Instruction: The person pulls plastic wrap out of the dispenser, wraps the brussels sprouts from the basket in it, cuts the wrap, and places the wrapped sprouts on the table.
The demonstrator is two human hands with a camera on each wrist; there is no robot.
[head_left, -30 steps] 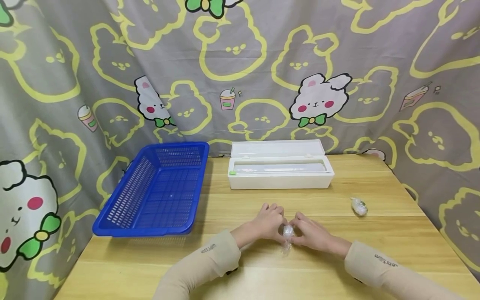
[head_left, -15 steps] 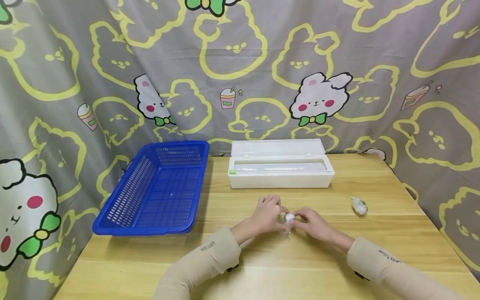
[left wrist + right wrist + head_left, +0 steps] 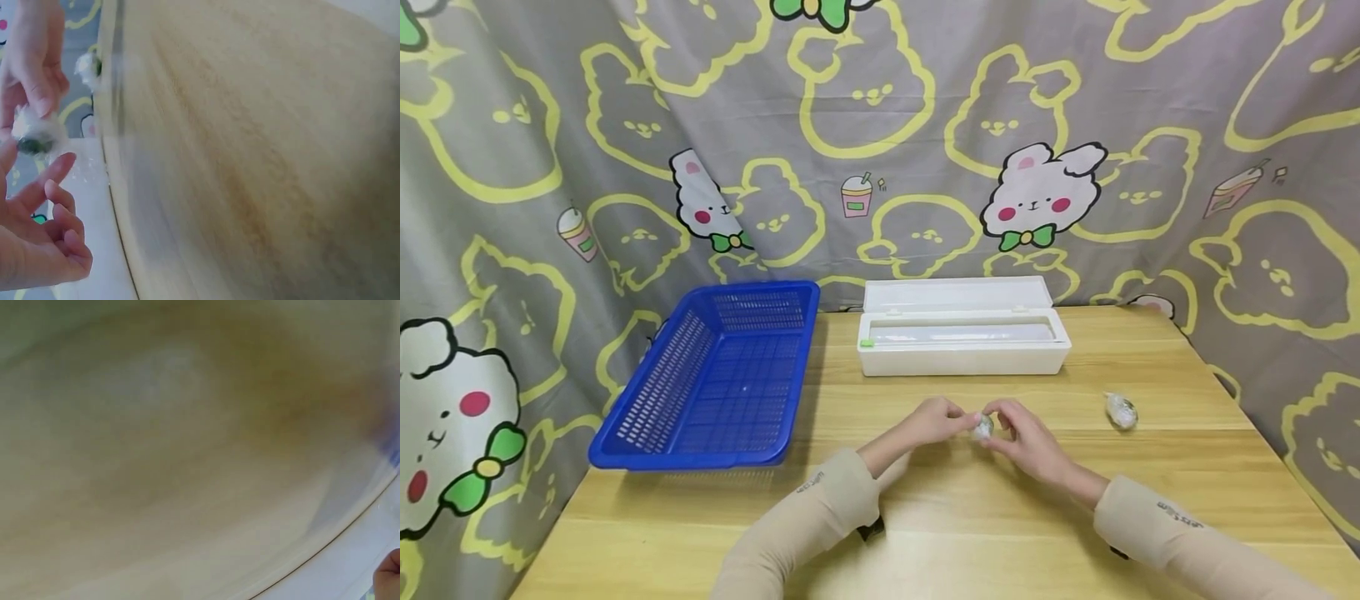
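Note:
A small round bundle [image 3: 982,427] in crinkled clear plastic film is held between both hands above the table. In the left wrist view, dark green shows through the film at the lower side of this bundle [image 3: 36,136]. My right hand [image 3: 1028,442] pinches it from the right with thumb and fingers. From the left, my left hand [image 3: 934,421] has thumb and index finger at it, and the other fingers are curled in the left wrist view. Another film-wrapped bundle with green in it [image 3: 1122,412] lies on the table to the right.
A white cling film box [image 3: 962,361], lid up and roll inside, stands at the back middle. To the left is a blue plastic basket [image 3: 730,458]. A patterned curtain [image 3: 910,108] hangs behind the wooden table [image 3: 985,550].
The hands have turned the bundle and moved it slightly away from me; its trailing film end no longer shows in the head view. The left fingers have shifted around it. Box and basket stay put.

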